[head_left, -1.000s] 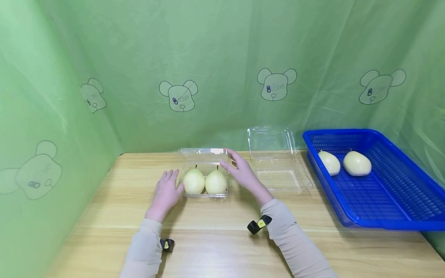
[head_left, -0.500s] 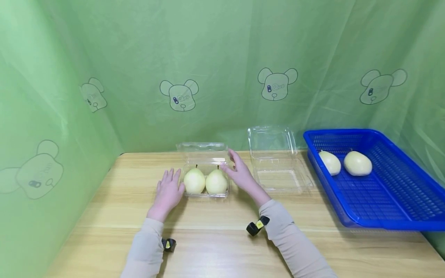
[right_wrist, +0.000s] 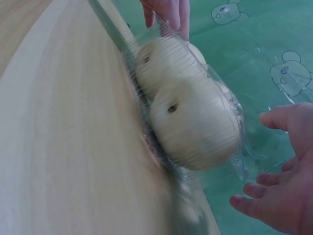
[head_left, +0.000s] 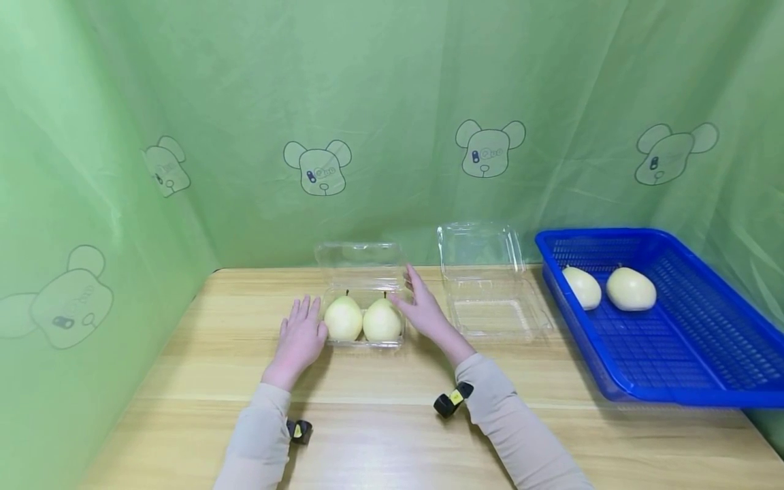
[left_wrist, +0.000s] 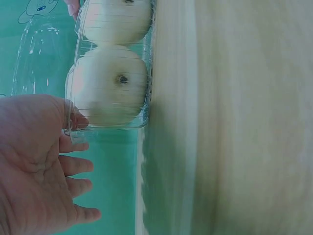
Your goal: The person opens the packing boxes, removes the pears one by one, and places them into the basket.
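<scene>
2 pears [head_left: 344, 320] span the box [head_left: 367, 344]; left hand [head_left: 300, 339] touches its edge.

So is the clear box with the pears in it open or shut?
The box is open: its lid stands up behind the two pears rather than lying over them.

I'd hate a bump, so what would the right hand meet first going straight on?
Likely the open lid behind the boxed pears; the right hand points toward it, but depth is unclear.

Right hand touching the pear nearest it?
Apart. The right wrist view shows green curtain between the right hand and that pear.
</scene>
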`<state>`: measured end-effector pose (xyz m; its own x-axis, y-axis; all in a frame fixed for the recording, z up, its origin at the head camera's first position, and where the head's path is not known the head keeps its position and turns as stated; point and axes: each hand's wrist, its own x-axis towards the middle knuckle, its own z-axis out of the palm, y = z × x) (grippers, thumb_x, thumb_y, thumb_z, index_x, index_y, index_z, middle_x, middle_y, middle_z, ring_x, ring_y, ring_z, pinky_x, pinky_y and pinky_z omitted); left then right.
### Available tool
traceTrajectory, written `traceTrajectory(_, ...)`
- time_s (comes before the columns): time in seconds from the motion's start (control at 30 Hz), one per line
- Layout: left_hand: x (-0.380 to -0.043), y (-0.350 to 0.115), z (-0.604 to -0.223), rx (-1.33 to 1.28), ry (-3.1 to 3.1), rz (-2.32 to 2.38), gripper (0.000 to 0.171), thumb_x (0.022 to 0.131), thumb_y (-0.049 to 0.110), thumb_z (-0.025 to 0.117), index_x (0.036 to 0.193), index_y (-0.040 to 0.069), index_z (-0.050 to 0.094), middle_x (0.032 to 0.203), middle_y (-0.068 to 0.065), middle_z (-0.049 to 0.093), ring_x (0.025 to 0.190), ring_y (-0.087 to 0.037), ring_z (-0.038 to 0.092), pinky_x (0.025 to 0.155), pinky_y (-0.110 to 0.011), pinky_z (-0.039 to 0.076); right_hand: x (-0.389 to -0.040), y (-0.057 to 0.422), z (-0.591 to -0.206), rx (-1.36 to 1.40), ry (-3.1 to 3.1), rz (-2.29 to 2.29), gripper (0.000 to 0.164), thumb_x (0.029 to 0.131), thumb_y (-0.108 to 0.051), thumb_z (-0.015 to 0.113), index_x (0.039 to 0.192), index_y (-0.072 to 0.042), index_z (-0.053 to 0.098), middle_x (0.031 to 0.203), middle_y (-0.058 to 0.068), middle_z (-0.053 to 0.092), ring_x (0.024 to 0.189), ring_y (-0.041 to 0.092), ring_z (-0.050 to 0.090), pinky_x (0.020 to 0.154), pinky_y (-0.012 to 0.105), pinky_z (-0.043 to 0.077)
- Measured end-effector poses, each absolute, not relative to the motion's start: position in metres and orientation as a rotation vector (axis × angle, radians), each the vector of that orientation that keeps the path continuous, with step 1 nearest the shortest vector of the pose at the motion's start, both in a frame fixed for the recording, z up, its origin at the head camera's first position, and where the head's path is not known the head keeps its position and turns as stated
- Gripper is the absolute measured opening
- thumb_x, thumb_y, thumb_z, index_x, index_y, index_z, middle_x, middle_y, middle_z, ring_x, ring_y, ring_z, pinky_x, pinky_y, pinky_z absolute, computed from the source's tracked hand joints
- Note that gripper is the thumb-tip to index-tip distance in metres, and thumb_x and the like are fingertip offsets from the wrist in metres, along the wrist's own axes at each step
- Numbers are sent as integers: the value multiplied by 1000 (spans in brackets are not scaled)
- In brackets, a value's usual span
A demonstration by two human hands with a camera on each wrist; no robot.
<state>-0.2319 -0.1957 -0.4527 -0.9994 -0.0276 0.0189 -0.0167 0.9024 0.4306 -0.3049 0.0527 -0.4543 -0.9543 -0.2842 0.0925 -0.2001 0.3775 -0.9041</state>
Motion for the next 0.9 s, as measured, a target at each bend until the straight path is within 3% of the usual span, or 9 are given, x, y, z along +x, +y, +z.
traceTrajectory(0.9,-233,-195,-454,36,-3040,-721,56,101,26,35,154,8,27,161,-20,19,150,-41,12,118,-67,15,-307,52,-461,-418,2500,-1636,91,93,-25,64,157,-7,1,161,18,21,147,39,26,120,50,26)
